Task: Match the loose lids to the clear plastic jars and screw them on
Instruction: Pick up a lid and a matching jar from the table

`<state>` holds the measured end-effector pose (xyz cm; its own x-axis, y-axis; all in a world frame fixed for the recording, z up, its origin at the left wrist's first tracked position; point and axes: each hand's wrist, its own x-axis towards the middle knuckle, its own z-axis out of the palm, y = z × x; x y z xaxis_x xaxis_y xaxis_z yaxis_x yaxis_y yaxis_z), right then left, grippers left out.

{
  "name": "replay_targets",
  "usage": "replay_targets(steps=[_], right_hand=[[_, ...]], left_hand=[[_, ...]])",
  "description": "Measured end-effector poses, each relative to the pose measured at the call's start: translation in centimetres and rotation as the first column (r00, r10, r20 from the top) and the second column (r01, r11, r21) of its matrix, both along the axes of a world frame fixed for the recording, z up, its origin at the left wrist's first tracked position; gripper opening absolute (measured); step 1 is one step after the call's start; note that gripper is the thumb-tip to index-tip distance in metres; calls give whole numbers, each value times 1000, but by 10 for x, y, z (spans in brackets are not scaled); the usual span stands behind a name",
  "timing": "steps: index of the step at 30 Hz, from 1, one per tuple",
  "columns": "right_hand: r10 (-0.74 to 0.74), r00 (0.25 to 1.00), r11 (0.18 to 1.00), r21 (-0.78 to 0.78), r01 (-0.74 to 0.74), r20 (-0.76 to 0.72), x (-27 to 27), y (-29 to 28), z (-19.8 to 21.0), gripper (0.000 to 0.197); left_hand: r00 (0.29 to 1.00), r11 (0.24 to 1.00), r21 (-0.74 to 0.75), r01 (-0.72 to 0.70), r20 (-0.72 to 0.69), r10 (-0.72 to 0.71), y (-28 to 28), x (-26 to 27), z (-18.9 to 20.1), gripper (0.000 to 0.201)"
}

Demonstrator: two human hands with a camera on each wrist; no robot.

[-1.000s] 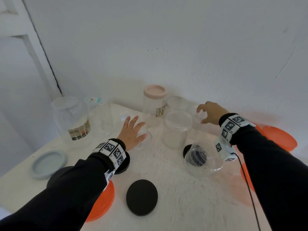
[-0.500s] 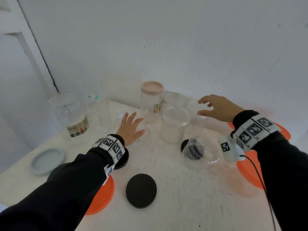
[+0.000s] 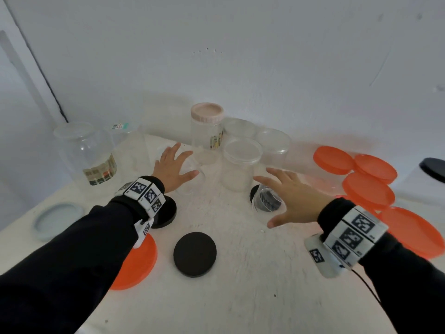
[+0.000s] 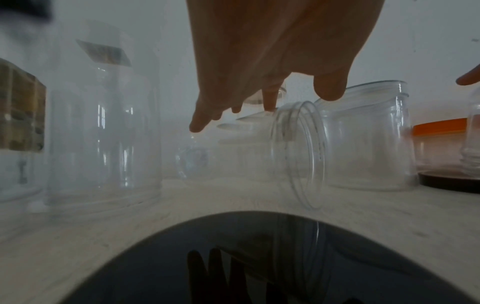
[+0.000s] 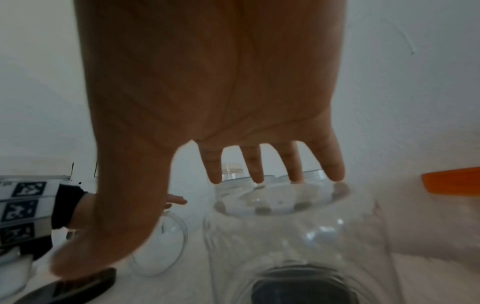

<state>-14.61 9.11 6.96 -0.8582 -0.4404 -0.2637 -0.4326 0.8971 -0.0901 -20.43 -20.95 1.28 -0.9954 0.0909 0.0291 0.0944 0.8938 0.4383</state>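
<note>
Both grips released: left hand (image 3: pixel 173 168) splayed on tipped clear jar (image 3: pixel 192 174); right hand (image 3: pixel 292 197) flat over inverted round jar (image 3: pixel 267 204); matte black disc lid (image 3: pixel 194 254) on chalky surface (image 3: pixel 240 285)

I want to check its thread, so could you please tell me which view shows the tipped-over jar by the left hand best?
The left wrist view: the tipped jar shows its open threaded mouth clearly. The head view mostly hides it under the left hand; the right wrist view shows only its rim.

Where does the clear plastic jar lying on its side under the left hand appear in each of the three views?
Head: clear plastic jar lying on its side, left of centre, under the left hand.
Left wrist: centre right, mouth facing the camera.
Right wrist: lower left, behind the thumb.
Shared landmark: the left hand above it.
</note>
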Motion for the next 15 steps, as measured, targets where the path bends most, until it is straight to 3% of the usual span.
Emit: replay_targets(steps=[7, 11, 15], right_hand=[[24, 978, 985, 175, 13, -207, -5, 0, -13, 103], [-7, 986, 1000, -27, 3, -166, -4, -1, -10, 92], [-4, 984, 948, -313, -52, -177, 4, -14, -1, 86]], left_hand=[[993, 994, 79, 82, -92, -75, -2, 23, 13, 59], [985, 983, 121, 141, -119, -126, -9, 48, 23, 51], [981, 981, 128, 147, -146, -128, -20, 80, 32, 43]])
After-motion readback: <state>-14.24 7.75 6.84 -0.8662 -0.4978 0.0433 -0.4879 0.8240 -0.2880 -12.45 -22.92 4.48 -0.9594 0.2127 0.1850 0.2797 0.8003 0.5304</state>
